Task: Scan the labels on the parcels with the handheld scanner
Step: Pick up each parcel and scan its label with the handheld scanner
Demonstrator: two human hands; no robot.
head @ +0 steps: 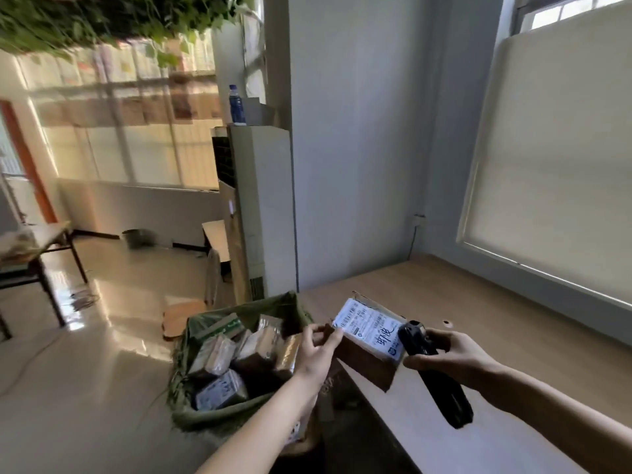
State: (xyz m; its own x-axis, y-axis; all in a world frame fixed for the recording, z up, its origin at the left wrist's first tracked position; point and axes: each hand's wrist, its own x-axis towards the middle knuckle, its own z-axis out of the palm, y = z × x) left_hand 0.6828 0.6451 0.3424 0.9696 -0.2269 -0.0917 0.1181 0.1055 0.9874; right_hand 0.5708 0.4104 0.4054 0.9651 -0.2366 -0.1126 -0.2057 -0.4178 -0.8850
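Note:
My left hand (318,347) grips the left edge of a brown cardboard parcel (367,362) held over the front left corner of the wooden table (513,319). A white shipping label (367,325) with barcodes and blue handwriting covers the parcel's top. My right hand (451,355) holds a black handheld scanner (432,371), its head just at the label's right edge. A green sack (219,415) on the floor to the left holds several more labelled parcels (222,388).
A tall white cabinet unit (260,206) with a blue bottle (237,105) on top stands behind the sack. Flat cardboard (183,316) lies on the floor. A dark-framed table (41,248) stands far left. The window blind (561,165) fills the right wall.

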